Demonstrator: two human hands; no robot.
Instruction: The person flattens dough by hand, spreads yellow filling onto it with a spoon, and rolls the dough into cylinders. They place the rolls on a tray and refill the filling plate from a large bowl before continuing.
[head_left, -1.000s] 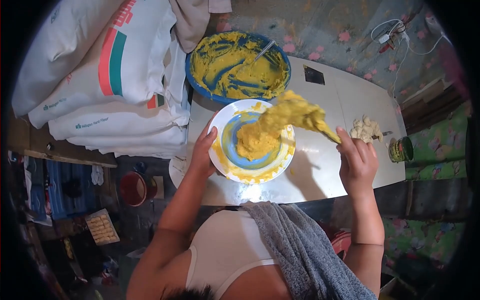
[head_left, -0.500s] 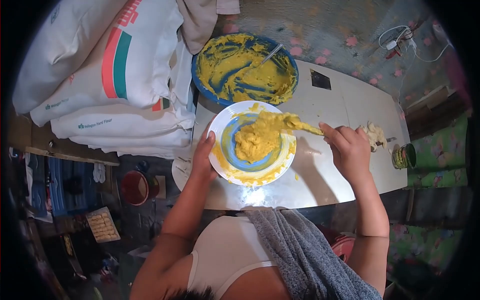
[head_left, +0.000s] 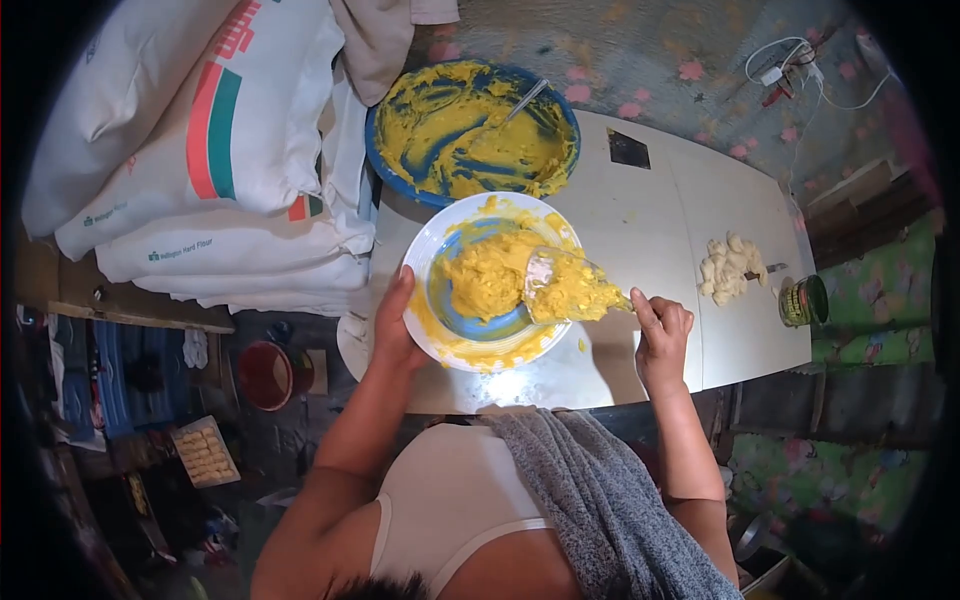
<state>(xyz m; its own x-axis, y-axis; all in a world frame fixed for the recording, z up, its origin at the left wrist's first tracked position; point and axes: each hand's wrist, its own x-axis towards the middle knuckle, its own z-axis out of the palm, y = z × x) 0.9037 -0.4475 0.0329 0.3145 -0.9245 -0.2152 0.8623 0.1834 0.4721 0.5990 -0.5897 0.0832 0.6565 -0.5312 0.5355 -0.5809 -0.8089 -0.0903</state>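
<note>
"Flower-patterned wall (head_left: 680, 55) at twelve o'clock, pale worktop (head_left: 650, 220) below. What's leftmost?"

"White flour sacks (head_left: 180, 150), piled at ten o'clock from the plate (head_left: 420, 258). Next, the left hand (head_left: 396, 318), thumb over the plate's rim at nine o'clock, fingers hidden beneath."

"Sensible hold?"

"I'd say so: smeared stretches of rim are probably slick. Beyond, at twelve, sits a blue basin (head_left: 400, 187), coated in yellow."

"And the yellow mash (head_left: 480, 280)?"

"Heaped mid-plate. Looks soft, sticky and fairly dense; it should cling rather than slide."

"The right hand (head_left: 663, 335)?"

"Closed, between three and four, gripping the end of a mash-coated spatula (head_left: 560, 285) that reaches over the plate. That end seems the best place to hold. Beyond, near three, lie pale dough-like lumps (head_left: 725, 270), then a green tin (head_left: 803, 302)."
</note>
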